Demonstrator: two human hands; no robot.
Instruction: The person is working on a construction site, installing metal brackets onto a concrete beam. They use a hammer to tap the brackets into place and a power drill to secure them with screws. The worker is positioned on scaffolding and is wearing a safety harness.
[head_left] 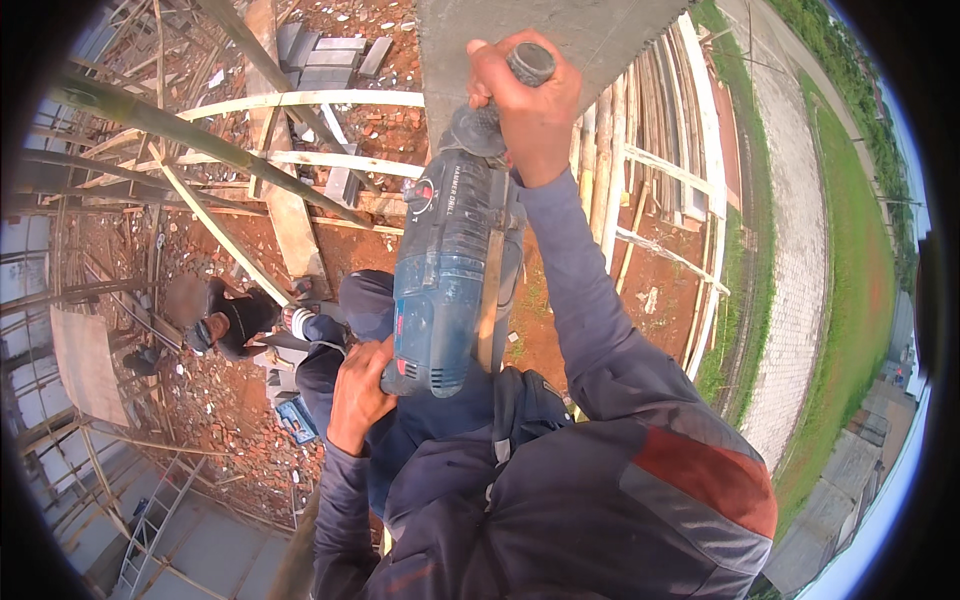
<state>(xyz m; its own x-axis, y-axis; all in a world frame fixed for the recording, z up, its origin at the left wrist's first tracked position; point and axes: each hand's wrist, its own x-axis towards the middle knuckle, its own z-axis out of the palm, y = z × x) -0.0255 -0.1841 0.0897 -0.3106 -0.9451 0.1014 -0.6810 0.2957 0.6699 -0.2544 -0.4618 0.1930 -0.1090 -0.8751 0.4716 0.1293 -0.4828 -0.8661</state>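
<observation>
A blue-and-black hammer drill (440, 270) is held lengthwise in front of my body, its front end toward a grey cement surface (600, 35). My right hand (535, 105) is closed round the ribbed side handle (532, 64) near the drill's front. Lower down, my left hand (360, 395) is wrapped round the rear grip, which its fingers mostly hide. No bit can be made out, so whether the drill touches the cement cannot be told. Just right of the drill body runs a narrow wooden strip (490, 300).
Bamboo poles (220, 150) and wooden planks (290, 225) form scaffolding at left, with more poles (605, 160) at right. Far below, another person (235, 320) is on rubble-strewn ground near a blue case (297, 418). A ladder (150, 525) stands lower left. Grass and a paved path (800, 270) lie right.
</observation>
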